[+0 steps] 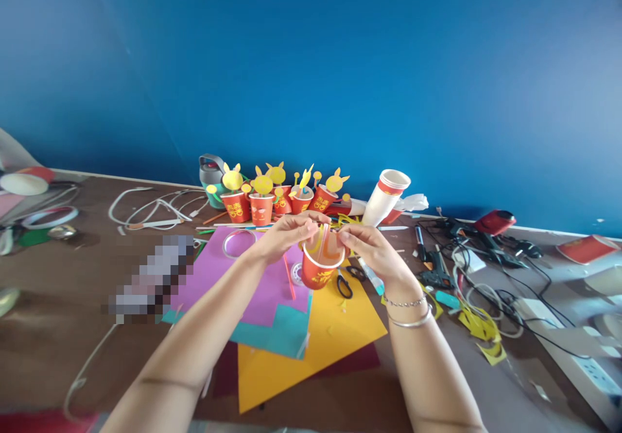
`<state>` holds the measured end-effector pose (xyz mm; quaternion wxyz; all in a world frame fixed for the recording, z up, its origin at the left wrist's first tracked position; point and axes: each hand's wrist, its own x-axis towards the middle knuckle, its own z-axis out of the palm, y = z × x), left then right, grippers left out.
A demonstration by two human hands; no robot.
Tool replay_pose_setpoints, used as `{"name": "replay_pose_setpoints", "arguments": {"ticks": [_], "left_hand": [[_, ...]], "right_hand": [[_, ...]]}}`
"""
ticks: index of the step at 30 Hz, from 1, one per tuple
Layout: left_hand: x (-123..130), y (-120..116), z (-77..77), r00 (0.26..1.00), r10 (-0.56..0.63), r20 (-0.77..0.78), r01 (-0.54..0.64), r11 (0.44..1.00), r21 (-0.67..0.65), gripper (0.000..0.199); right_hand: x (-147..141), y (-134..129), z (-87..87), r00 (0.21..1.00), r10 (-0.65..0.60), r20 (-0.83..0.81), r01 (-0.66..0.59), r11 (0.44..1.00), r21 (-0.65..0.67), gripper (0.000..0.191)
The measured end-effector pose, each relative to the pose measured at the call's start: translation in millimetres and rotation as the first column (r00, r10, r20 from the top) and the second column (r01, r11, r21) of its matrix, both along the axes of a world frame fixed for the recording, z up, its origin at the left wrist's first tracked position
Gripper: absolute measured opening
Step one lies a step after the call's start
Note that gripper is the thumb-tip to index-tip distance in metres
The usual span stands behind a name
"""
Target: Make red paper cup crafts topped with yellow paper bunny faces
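Between my hands is a red paper cup (318, 277) with gold print, tipped so that its open mouth faces me. My left hand (296, 233) is closed at the far left of the rim, thumb against fingers. On the right side of the rim, my right hand (367, 246) pinches the cup wall. A pale pinkish strip or straw (325, 233) stands up inside the cup, near the fingertips; its lower end is hard to make out. Black-handled scissors (345, 285) lie just right of the cup. A red straw (289, 277) rests to its left.
Purple paper (218, 277), teal paper (276, 332) and orange-yellow paper (335, 342) lie beneath my hands. Several red cups with yellow animal-shaped cutouts (263, 185) stand by the blue wall. A stack of paper cups (381, 203) leans nearby. Glue guns (440, 268) and cables are at right.
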<state>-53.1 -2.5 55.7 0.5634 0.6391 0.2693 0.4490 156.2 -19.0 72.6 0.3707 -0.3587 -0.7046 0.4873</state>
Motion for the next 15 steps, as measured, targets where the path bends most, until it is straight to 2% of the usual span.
{"name": "replay_pose_setpoints", "arguments": {"ticks": [4,8,13,15], "left_hand": [[-1.7,-0.4,1.1,0.984,-0.067,-0.165,0.073,0.997,0.033,0.034],[-2.4,0.7,3.5,0.928,-0.113,-0.354,0.159,0.982,0.104,0.033],[-2.9,-3.3,8.6,0.817,-0.205,-0.538,0.326,0.935,0.138,0.031],[-1.7,-6.3,6.8,0.776,-0.246,-0.581,0.377,0.919,0.113,0.028]], "right_hand": [[0.5,-1.9,1.6,0.993,0.060,0.103,-0.060,0.998,-0.004,0.042],[4.0,-4.2,5.2,0.963,0.111,0.245,-0.119,0.993,0.021,0.044],[7.8,-10.5,6.6,0.870,0.217,0.443,-0.234,0.972,-0.017,0.034],[7.2,-13.3,4.5,0.822,0.245,0.515,-0.259,0.965,-0.046,0.030]]}}
